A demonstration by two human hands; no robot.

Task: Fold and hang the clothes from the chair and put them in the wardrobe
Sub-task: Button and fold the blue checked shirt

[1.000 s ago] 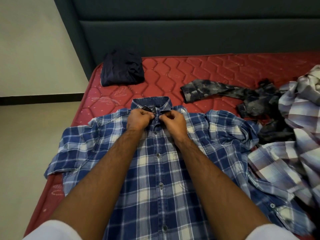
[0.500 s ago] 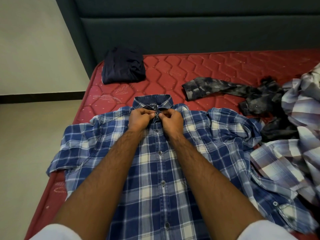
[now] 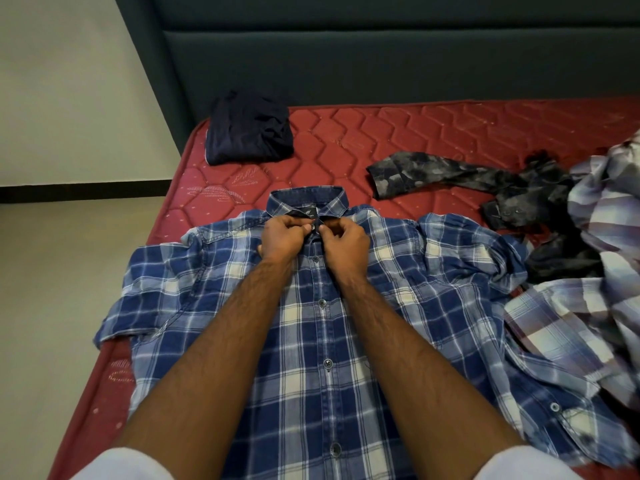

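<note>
1. Blue plaid shirt (image 3: 346, 341) lies front up and spread flat on the red quilted mattress (image 3: 398, 133), collar toward the dark headboard (image 3: 381, 46), its placket buttoned down the middle
2. Left hand (image 3: 282, 239) grips the shirt's left collar edge, fingers curled and pinching the cloth just beside the top button
3. Right hand (image 3: 346, 244) pinches the facing edge; the two fists almost touch
4. Folded navy garment (image 3: 249, 133) sits near the mattress's far left corner
5. Grey camouflage shirt (image 3: 485, 181) and a crumpled pale plaid shirt (image 3: 588, 306) lie to the right, the latter overlapping the blue sleeve
</note>
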